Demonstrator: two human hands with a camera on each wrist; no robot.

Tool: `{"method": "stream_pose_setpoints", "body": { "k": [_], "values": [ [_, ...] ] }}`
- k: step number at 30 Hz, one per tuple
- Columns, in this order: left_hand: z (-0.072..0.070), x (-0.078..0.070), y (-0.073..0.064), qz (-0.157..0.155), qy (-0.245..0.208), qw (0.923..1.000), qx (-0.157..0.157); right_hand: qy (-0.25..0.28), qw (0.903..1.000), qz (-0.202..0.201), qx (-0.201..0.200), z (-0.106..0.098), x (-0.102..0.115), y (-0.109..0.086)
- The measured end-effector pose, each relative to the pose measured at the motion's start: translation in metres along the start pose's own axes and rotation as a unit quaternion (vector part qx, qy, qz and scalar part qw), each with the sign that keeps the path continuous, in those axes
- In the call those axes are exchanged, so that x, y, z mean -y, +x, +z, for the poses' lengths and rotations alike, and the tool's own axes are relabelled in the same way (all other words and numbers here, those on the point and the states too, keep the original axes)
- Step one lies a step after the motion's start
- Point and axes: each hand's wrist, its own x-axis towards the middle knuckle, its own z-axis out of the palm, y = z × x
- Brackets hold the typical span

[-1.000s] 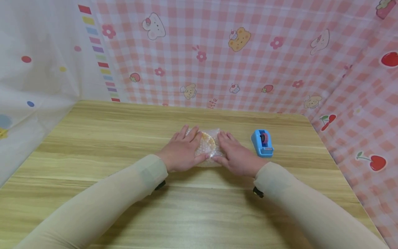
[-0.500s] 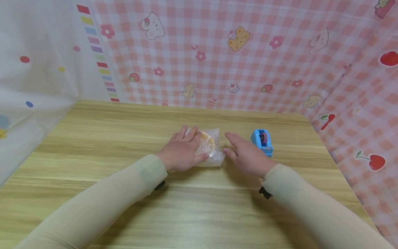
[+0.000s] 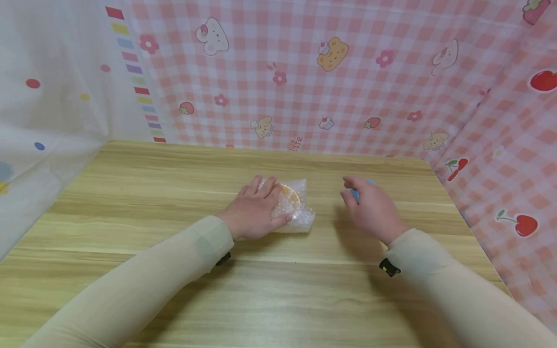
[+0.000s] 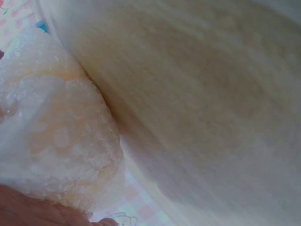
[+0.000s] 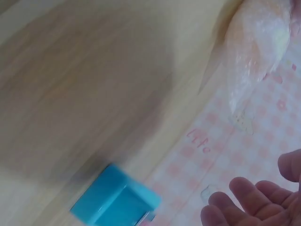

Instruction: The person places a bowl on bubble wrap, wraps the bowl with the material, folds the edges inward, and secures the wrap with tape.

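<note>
Toward the bench's far edge (image 3: pixel 217 153), a bubble-wrapped parcel (image 3: pixel 300 212) is pressed by the spread left grip (image 3: pixel 254 210); nearer the right edge (image 3: pixel 463 227), past a gap, a tape dispenser (image 5: pixel 110 200) is overhung by the released right grip (image 3: pixel 373 207).

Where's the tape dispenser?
In the right wrist view, the dispenser is lower left; in the head view, right of the bubble wrap, mostly hidden by the right hand.

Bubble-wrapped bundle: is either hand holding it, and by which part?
In the head view, the left hand lies, fingers spread, over the left side of the bundle without gripping it; the right hand, near the blue dispenser, holds nothing.
</note>
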Motion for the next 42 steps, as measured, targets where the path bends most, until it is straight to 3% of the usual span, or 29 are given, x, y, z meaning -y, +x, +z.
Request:
{"method": "stream_pose_setpoints", "body": {
  "k": [9,18,31,42],
  "values": [
    [0.001,0.002,0.001,0.000,0.000,1.0000,0.001,-0.022,0.9990,0.033,-0.021,-0.012,-0.023,0.000],
    [0.000,0.001,-0.001,0.001,-0.004,1.0000,0.002,-0.057,0.9938,0.092,0.023,-0.020,-0.042,0.003],
    [-0.001,0.000,-0.001,-0.003,-0.007,1.0000,0.005,-0.065,0.9822,0.159,0.077,-0.022,-0.056,0.002],
    [-0.001,0.000,-0.001,-0.006,-0.012,0.9999,0.007,-0.079,0.9785,0.161,0.101,-0.021,-0.061,0.001]
  ]
}}
